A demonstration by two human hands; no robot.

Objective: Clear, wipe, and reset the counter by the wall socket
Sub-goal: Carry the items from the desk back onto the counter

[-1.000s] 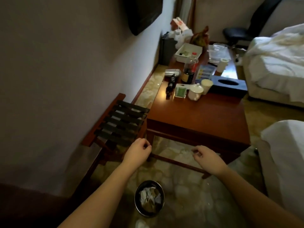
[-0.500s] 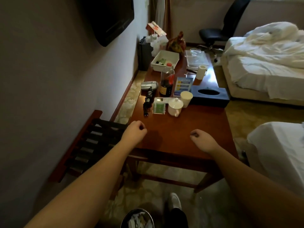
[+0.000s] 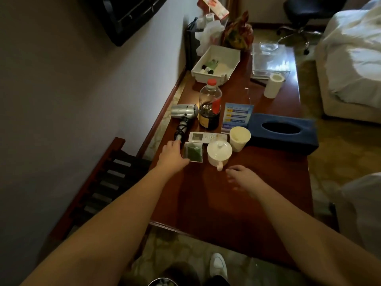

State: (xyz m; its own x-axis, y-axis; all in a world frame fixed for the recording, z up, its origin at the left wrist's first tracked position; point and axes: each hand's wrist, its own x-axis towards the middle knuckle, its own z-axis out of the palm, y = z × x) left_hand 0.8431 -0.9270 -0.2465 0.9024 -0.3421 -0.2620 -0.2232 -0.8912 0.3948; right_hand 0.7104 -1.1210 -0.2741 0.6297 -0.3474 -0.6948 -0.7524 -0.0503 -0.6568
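Note:
A long brown wooden counter point(image 3: 257, 195) runs along the wall. On it lie a silver hair dryer point(image 3: 184, 114) with a black handle, a green packet point(image 3: 193, 152), a white remote point(image 3: 207, 137), a lidded white cup point(image 3: 219, 152), a paper cup point(image 3: 239, 138) and a dark bottle point(image 3: 209, 108) with a red cap. My left hand point(image 3: 172, 154) rests at the packet's left edge, just below the dryer's handle, fingers spread. My right hand point(image 3: 242, 179) hovers low over the wood, right below the lidded cup's handle, fingers loosely apart and holding nothing.
A blue tissue box point(image 3: 283, 134), a blue card point(image 3: 237, 115), a white tray point(image 3: 216, 66) of small bottles, a paper roll point(image 3: 274, 85) and a clear tray point(image 3: 270, 60) stand farther back. A slatted luggage rack point(image 3: 107, 182) is at the left, beds at the right, a bin rim point(image 3: 162, 282) by my feet.
I have stepped up to the counter. Both hands moved forward over the wood: the left to the green packet, the right to just below the lidded cup. Both fists have loosened.

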